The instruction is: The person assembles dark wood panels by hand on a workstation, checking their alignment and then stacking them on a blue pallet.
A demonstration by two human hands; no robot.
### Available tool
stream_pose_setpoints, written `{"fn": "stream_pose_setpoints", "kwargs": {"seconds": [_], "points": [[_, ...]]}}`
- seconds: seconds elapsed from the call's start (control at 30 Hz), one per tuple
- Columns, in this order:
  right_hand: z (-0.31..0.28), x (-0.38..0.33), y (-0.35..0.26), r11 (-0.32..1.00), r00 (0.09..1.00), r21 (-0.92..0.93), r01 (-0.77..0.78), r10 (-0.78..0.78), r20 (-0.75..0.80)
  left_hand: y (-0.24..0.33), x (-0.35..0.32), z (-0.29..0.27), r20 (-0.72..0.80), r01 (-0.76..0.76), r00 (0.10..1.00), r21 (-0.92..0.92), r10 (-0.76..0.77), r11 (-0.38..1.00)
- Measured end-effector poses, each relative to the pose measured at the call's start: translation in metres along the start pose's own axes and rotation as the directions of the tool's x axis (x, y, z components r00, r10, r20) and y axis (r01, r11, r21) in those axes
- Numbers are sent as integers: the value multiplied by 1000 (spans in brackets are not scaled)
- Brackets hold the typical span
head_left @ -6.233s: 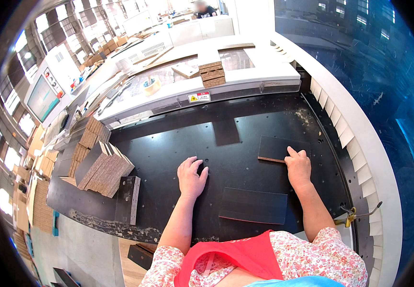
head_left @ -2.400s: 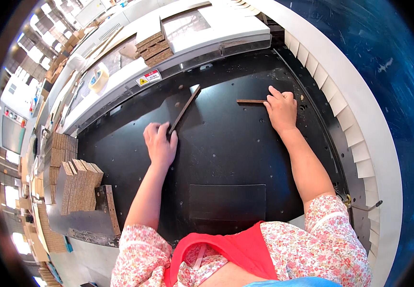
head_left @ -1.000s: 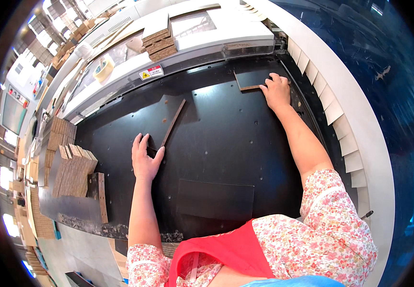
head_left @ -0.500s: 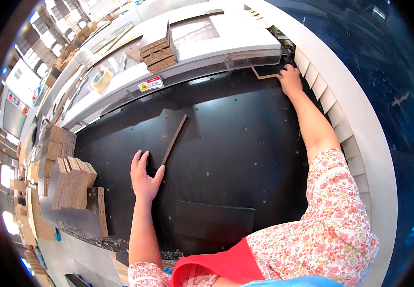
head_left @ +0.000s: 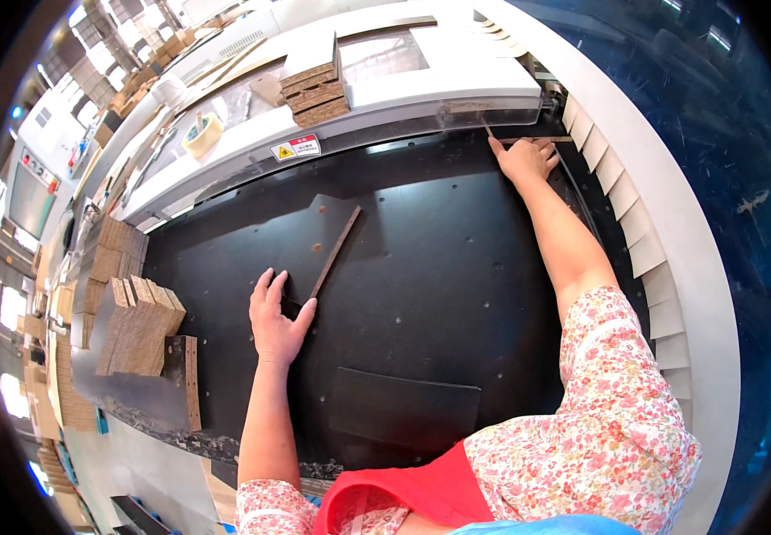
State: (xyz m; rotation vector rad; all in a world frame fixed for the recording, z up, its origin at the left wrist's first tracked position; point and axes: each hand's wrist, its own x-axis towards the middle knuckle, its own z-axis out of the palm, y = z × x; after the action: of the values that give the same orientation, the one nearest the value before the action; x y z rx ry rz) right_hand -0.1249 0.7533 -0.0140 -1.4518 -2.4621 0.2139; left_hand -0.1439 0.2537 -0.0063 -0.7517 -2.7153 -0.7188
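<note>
My left hand (head_left: 280,323) rests at the near end of a dark board (head_left: 314,234) on the black work table (head_left: 421,294). Its fingers are stretched and spread, the thumb touching the corner by the board's brown raw edge. At the far right, my right hand (head_left: 524,160) reaches beside the machine's white beam. The thumb and bent fingers are on a second dark board with a thin brown edge (head_left: 561,139); hand and beam hide most of that board. Another dark flat panel (head_left: 403,401) lies on the table close to my body.
Stacked chipboard pieces (head_left: 147,330) stand at the table's left edge beside an upright dark board (head_left: 182,383). More chipboard blocks (head_left: 316,89) and a tape roll (head_left: 203,135) sit on the white beam (head_left: 394,100). Pale overlapping flaps (head_left: 639,227) line the right side.
My right hand has shifted left along the far board, its thumb now out at the left side. More brown edge shows right of the fingers. The left hand stays by its board.
</note>
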Motion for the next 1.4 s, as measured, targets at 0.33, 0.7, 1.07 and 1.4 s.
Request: {"fn": "stream_pose_setpoints", "kwargs": {"seconds": [0.33, 0.7, 1.07, 1.4], "points": [[4, 5, -4, 1000, 1000, -16, -14, 14, 22, -2, -1, -3, 29, -8, 1000, -3, 8, 1000], [8, 11, -10, 994, 999, -105, -37, 41, 34, -9, -2, 1, -28, -54, 998, -13, 54, 998], [-3, -12, -21, 996, 995, -19, 87, -86, 53, -5, -5, -3, 14, -69, 998, 50, 69, 996], [-17, -194, -162, 24, -65, 354, 935, -969, 240, -7, 2, -7, 51, -226, 973, -3, 226, 974]]}}
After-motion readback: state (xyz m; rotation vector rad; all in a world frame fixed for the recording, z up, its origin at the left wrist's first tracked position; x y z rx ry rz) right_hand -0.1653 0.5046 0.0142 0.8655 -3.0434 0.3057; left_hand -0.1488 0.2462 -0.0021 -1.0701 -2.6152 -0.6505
